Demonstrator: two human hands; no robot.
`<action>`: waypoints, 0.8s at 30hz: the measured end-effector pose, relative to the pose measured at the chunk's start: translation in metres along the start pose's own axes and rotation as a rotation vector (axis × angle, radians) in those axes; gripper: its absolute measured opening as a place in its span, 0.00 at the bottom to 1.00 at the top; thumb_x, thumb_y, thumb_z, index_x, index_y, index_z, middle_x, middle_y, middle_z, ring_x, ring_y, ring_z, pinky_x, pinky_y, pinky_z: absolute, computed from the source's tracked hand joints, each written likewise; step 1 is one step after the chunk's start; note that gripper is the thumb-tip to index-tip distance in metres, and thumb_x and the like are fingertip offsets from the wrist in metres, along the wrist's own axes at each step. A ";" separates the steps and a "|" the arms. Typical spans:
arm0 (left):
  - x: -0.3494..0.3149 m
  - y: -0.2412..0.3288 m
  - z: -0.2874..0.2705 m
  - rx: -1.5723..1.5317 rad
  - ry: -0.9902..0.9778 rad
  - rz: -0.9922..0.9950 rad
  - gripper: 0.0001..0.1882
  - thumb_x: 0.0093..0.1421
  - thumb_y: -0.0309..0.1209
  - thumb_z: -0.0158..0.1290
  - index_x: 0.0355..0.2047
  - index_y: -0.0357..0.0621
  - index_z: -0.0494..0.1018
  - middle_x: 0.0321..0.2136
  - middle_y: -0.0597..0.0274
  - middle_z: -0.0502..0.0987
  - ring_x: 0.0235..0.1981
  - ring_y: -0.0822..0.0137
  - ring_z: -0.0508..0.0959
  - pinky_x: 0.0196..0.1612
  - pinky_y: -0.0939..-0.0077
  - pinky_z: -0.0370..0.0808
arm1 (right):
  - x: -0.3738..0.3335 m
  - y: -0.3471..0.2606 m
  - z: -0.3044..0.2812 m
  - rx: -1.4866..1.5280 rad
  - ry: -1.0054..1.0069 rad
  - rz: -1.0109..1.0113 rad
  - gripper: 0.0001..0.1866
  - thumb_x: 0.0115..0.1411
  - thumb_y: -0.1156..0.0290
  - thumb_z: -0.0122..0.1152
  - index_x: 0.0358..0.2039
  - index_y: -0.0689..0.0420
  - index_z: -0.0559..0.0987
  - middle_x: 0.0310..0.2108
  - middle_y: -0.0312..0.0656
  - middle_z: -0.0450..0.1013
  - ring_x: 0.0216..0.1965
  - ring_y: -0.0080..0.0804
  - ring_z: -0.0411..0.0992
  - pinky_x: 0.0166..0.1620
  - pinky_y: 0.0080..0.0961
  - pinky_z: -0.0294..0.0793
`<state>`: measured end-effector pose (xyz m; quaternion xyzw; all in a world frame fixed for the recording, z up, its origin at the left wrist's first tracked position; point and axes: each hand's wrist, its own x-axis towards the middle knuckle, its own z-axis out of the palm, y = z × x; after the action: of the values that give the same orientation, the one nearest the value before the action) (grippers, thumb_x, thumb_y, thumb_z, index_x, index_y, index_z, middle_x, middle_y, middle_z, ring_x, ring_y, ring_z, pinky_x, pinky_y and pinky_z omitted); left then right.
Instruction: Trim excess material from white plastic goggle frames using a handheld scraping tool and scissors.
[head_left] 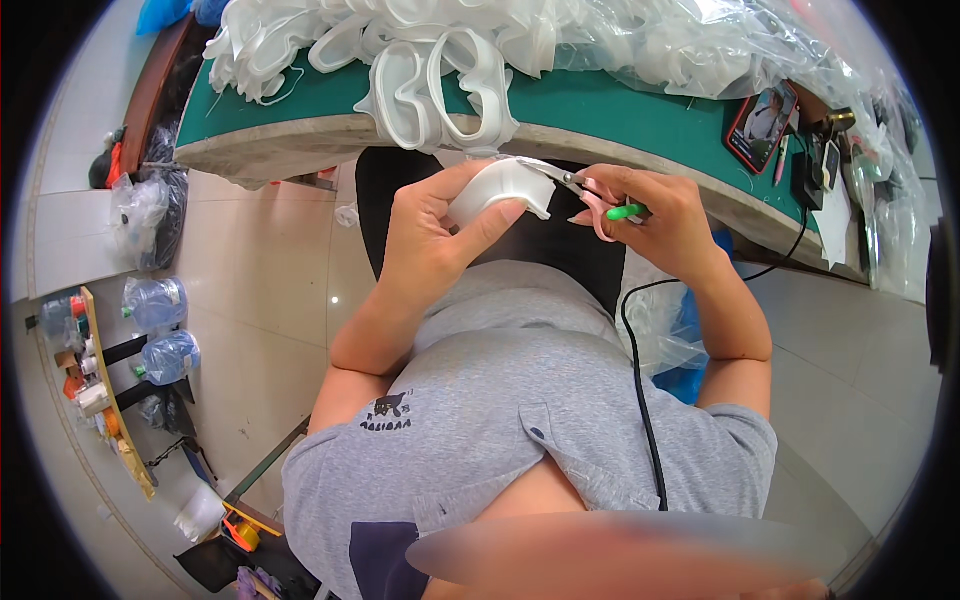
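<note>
My left hand [435, 225] grips a curved white molded piece [490, 188], thumb on its near face and fingers behind it. In my right hand [655, 210] is a pair of scissors [598, 205] with pink handles, and a bright green piece [627, 212] shows at the fingers. The scissor blades reach left to the upper right edge of the white piece. Both hands are held above my lap, just in front of the table edge. Two white ring-shaped pieces [478, 85] lie at the table's edge beyond my hands.
The green-topped table [600, 95] carries a heap of similar white pieces [265, 45] and clear plastic bags [690, 50]. At its right lie a phone [762, 125] and a pink pen [781, 160]. A black cable [632, 340] hangs along my right side. Water jugs [165, 305] stand left.
</note>
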<state>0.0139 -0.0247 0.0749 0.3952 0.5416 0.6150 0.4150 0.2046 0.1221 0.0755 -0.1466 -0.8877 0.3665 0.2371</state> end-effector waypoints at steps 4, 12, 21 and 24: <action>-0.001 0.000 0.000 0.002 -0.031 -0.007 0.14 0.55 0.27 0.59 0.42 0.36 0.76 0.31 0.67 0.78 0.30 0.82 0.73 0.32 0.88 0.69 | 0.001 -0.001 -0.005 -0.007 -0.039 -0.029 0.19 0.44 0.85 0.63 0.41 0.63 0.77 0.28 0.42 0.77 0.29 0.27 0.78 0.31 0.18 0.76; 0.000 0.007 -0.004 0.048 -0.113 -0.085 0.13 0.54 0.26 0.59 0.40 0.35 0.75 0.31 0.65 0.77 0.33 0.79 0.74 0.37 0.87 0.68 | -0.002 0.000 -0.010 0.048 -0.118 0.033 0.15 0.49 0.84 0.63 0.40 0.65 0.77 0.29 0.44 0.77 0.30 0.30 0.79 0.30 0.16 0.76; -0.001 0.012 -0.002 0.026 -0.149 -0.139 0.13 0.53 0.27 0.59 0.39 0.35 0.76 0.31 0.66 0.77 0.33 0.79 0.74 0.38 0.86 0.68 | -0.001 -0.003 -0.016 0.064 -0.161 0.029 0.16 0.48 0.84 0.64 0.40 0.64 0.77 0.28 0.44 0.76 0.30 0.30 0.79 0.31 0.17 0.77; 0.000 0.013 -0.002 0.031 -0.152 -0.141 0.14 0.53 0.27 0.58 0.40 0.34 0.75 0.31 0.64 0.78 0.34 0.78 0.75 0.38 0.85 0.69 | 0.000 -0.005 -0.018 0.044 -0.179 0.027 0.16 0.47 0.83 0.64 0.40 0.64 0.78 0.28 0.43 0.76 0.30 0.30 0.79 0.32 0.18 0.77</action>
<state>0.0112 -0.0261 0.0874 0.4081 0.5447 0.5439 0.4909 0.2136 0.1294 0.0899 -0.1197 -0.8950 0.4008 0.1549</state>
